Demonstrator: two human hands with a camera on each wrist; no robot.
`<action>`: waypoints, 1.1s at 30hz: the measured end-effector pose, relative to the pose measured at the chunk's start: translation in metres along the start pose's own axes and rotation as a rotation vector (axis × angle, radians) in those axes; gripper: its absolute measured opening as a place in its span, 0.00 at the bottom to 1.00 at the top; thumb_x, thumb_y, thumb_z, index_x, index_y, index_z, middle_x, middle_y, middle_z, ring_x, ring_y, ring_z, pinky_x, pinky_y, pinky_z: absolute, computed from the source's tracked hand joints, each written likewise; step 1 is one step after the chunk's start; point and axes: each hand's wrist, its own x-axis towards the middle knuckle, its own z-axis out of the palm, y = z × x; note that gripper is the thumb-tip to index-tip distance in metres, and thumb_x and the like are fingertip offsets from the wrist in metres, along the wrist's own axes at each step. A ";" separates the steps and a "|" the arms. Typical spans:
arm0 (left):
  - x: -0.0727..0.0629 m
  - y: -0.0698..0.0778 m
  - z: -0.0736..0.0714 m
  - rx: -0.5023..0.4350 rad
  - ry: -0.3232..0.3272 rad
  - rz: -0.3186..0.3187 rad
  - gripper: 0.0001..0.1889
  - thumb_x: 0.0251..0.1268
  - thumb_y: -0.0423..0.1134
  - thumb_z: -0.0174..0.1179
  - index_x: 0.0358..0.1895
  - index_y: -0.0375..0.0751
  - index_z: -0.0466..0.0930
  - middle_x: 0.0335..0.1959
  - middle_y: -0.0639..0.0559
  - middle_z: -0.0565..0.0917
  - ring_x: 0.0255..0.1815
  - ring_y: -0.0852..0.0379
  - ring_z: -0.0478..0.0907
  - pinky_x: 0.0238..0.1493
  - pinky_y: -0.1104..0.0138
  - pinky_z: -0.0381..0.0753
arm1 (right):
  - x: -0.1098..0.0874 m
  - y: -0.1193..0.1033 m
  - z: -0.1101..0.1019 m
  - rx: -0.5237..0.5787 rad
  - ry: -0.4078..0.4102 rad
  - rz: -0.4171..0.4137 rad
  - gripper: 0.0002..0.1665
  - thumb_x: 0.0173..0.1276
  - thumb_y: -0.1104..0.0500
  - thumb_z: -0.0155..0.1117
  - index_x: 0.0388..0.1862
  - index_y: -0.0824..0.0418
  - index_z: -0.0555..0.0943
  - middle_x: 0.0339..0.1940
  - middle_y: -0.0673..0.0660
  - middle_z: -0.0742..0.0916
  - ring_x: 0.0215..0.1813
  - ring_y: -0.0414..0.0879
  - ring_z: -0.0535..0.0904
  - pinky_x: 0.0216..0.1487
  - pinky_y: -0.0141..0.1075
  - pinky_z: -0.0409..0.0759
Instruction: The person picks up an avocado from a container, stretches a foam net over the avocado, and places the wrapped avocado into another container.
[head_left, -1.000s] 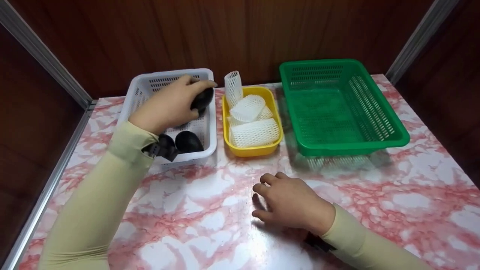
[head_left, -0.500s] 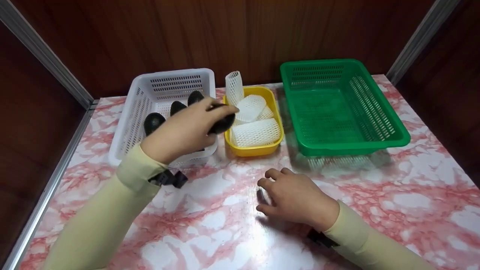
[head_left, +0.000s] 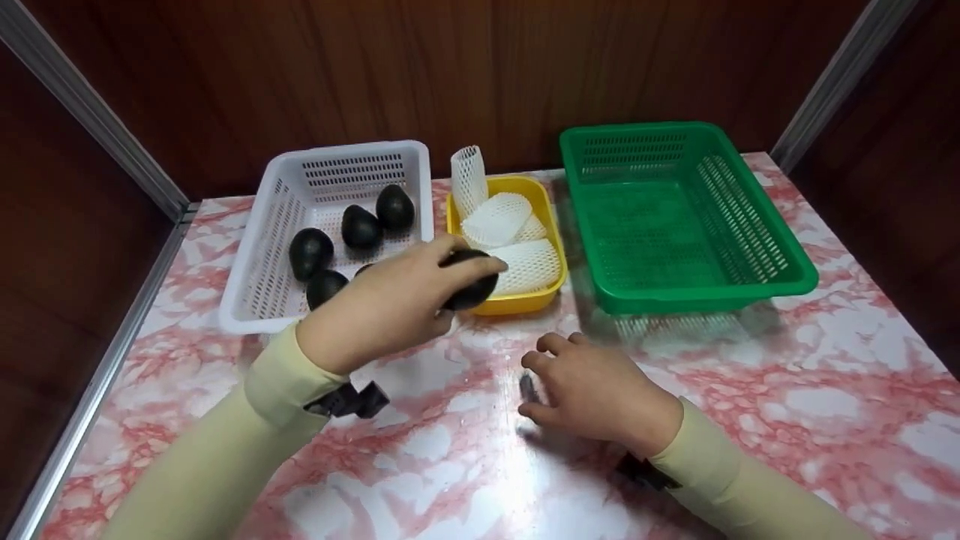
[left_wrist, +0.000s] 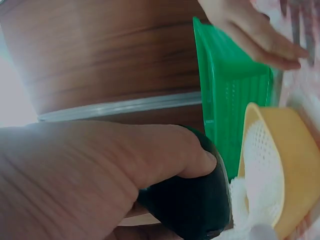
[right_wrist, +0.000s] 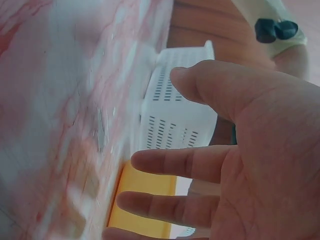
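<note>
My left hand [head_left: 397,300] grips a dark avocado [head_left: 471,283], held in the air by the near left corner of the yellow basket [head_left: 517,304]. In the left wrist view the thumb lies across the avocado [left_wrist: 195,200]. Several more avocados [head_left: 311,253] lie in the white basket [head_left: 259,217], one of them mostly hidden behind my left hand. White foam net sleeves [head_left: 499,219] fill the yellow basket, one standing upright at its back left. My right hand [head_left: 596,386] hovers low over the table, fingers relaxed and apart, holding nothing; its palm [right_wrist: 270,160] shows bare in the right wrist view.
A green basket [head_left: 694,292] with nothing in it stands at the back right. The red-and-white marbled table [head_left: 825,405] spreads in front of the baskets. A dark wooden panel [head_left: 495,75] rises behind them, with metal-edged panels at both sides.
My left hand has lifted the avocado out of the white basket and brought it right and toward me, past its rim. My right hand has shifted slightly to the right.
</note>
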 end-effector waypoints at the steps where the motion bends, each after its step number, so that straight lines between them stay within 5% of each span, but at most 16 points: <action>1: -0.001 0.002 0.002 0.006 0.001 0.006 0.36 0.68 0.34 0.74 0.78 0.59 0.75 0.66 0.43 0.81 0.56 0.43 0.86 0.53 0.50 0.91 | 0.000 0.000 0.000 0.000 -0.003 0.005 0.32 0.68 0.33 0.74 0.58 0.55 0.88 0.55 0.58 0.89 0.46 0.59 0.86 0.41 0.53 0.87; 7: -0.004 0.017 0.015 0.024 0.014 0.053 0.38 0.61 0.31 0.74 0.75 0.61 0.77 0.60 0.44 0.83 0.49 0.46 0.87 0.42 0.51 0.91 | 0.000 0.003 -0.002 0.005 -0.001 0.019 0.30 0.68 0.35 0.75 0.56 0.55 0.89 0.51 0.57 0.89 0.45 0.58 0.85 0.43 0.53 0.87; 14: -0.006 0.028 0.033 0.003 0.005 0.119 0.36 0.64 0.30 0.73 0.75 0.61 0.78 0.56 0.46 0.84 0.45 0.48 0.85 0.40 0.55 0.89 | -0.001 0.007 -0.003 -0.009 0.005 0.028 0.28 0.68 0.35 0.74 0.54 0.55 0.88 0.49 0.55 0.89 0.43 0.56 0.85 0.38 0.52 0.86; 24: -0.008 0.038 0.057 -0.014 -0.159 0.103 0.35 0.74 0.48 0.73 0.81 0.69 0.71 0.59 0.47 0.81 0.54 0.49 0.84 0.49 0.54 0.90 | -0.001 0.009 -0.004 -0.019 -0.018 0.061 0.34 0.67 0.34 0.76 0.65 0.51 0.86 0.50 0.55 0.89 0.42 0.56 0.86 0.36 0.52 0.86; 33: -0.008 0.040 0.072 0.009 -0.157 0.107 0.31 0.80 0.54 0.65 0.81 0.69 0.70 0.58 0.47 0.81 0.53 0.49 0.84 0.46 0.55 0.90 | -0.001 0.011 -0.004 -0.023 -0.017 0.069 0.32 0.65 0.35 0.78 0.60 0.52 0.89 0.50 0.56 0.89 0.44 0.57 0.87 0.42 0.54 0.88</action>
